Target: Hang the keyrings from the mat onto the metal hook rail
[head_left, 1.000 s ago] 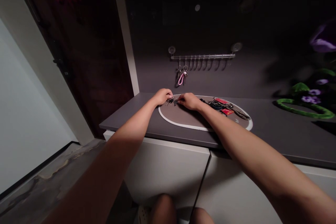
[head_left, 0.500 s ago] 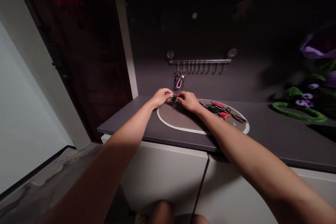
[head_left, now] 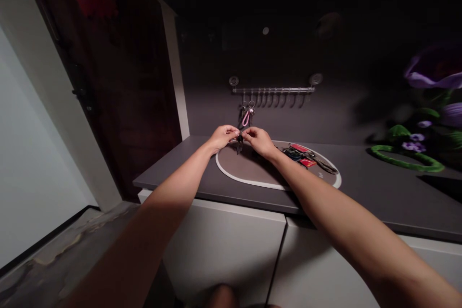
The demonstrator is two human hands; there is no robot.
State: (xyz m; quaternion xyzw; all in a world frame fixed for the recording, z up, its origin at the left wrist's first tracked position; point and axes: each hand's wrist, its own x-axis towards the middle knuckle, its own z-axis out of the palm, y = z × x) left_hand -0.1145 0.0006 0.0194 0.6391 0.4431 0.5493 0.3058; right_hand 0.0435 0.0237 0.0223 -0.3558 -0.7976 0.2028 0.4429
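Note:
Between my two hands, above the left part of the oval mat (head_left: 249, 183), hangs a small dark bunch of keys (head_left: 240, 139). My left hand (head_left: 224, 137) pinches it from the left with thumb and fingers closed. From the right, my right hand (head_left: 259, 140) pinches the top of the same bunch, its fingertips almost touching the left ones. The ring itself is mostly hidden by my fingers. Just above and behind, more keys with a pink loop strap (head_left: 246, 118) hang from the left hooks of a clear hook rail (head_left: 274, 90) on the wall.
On the mat's right side lies a pile of keys and cords with red tags (head_left: 308, 162). A purple flower decoration with a green base ring (head_left: 407, 166) stands on the dark counter (head_left: 364, 202) at right. White cabinet doors (head_left: 231, 240) are below, a dark door (head_left: 119, 82) at left.
The view has tilted slightly, so the scene sits a little lower. Both hands stay together at the keys, the right fingertips shifting slightly over the ring.

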